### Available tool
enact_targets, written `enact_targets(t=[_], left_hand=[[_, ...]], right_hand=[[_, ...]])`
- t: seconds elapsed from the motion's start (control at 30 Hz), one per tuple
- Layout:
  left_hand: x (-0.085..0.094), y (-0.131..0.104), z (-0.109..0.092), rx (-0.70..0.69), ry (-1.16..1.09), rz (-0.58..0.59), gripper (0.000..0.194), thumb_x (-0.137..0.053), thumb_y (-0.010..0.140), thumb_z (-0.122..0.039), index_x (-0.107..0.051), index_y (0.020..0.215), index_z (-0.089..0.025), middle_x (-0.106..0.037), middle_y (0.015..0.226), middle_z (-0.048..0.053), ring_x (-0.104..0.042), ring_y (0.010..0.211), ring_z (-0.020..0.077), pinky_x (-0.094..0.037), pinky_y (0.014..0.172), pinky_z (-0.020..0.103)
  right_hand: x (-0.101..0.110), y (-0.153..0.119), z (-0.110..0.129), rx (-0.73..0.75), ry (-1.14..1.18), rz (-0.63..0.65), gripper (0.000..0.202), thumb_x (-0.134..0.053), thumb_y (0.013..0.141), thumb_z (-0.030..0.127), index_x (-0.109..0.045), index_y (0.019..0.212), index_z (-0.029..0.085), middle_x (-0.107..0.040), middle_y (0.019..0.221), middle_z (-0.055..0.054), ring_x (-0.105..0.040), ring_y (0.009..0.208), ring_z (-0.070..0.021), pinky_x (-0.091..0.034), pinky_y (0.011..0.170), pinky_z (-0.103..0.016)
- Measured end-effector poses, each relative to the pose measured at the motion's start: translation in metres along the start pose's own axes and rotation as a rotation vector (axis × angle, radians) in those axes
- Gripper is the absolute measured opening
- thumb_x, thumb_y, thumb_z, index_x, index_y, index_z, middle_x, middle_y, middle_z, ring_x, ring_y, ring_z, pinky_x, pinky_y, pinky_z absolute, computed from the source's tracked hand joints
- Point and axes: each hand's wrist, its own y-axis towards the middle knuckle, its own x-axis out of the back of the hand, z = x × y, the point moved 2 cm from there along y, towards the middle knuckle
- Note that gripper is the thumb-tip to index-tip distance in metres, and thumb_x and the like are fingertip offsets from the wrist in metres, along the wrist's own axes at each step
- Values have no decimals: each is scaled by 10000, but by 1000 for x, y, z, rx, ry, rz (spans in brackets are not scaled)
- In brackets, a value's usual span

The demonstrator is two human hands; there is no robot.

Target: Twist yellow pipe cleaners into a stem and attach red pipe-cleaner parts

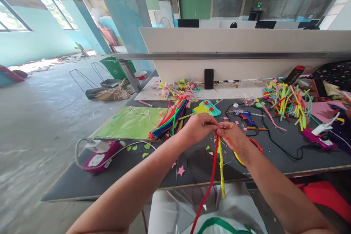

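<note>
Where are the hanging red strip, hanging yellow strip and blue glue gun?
Red strip [213, 171]: head view, mid-length.
Yellow strip [221, 168]: head view, mid-length.
Blue glue gun [249, 119]: head view, blue body.

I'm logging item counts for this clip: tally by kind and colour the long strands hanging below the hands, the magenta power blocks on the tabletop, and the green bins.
Red strand: 1
Yellow strand: 1
Magenta power blocks, one left, one right: 2
Green bin: 1
Total: 5
</note>
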Motion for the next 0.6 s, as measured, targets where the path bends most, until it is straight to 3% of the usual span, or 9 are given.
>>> enact_targets(t=[0.27,0.43,0.6], left_hand=[[-9,-7,10,85,-72,70,99,-565,715,-151,-653,758,-141,-646,712,12,-569,661,124,-428,599,219],[-3,-9,4,112,-205,150,75,-544,733,-150,-616,751,-136,-626,644,-3,-570,633,116,-432,613,217],[2,-10,5,91,-150,141,76,-550,741,-160,-622,749,-138,-605,666,-12,-532,634,103,-400,594,206]], right_hand=[[1,-5,-9,-97,142,17,228,-866,538,253,-669,616,168,-603,576,35,-543,563,-85,-412,592,-220],[1,-13,-8,-112,165,124,201,-829,616,280,-739,779,205,-712,769,-11,-652,739,-151,-460,798,-307],[-1,-18,-2,-32,37,29,173,-831,597,293,-749,736,231,-722,752,5,-635,730,-142,-444,792,-302]])
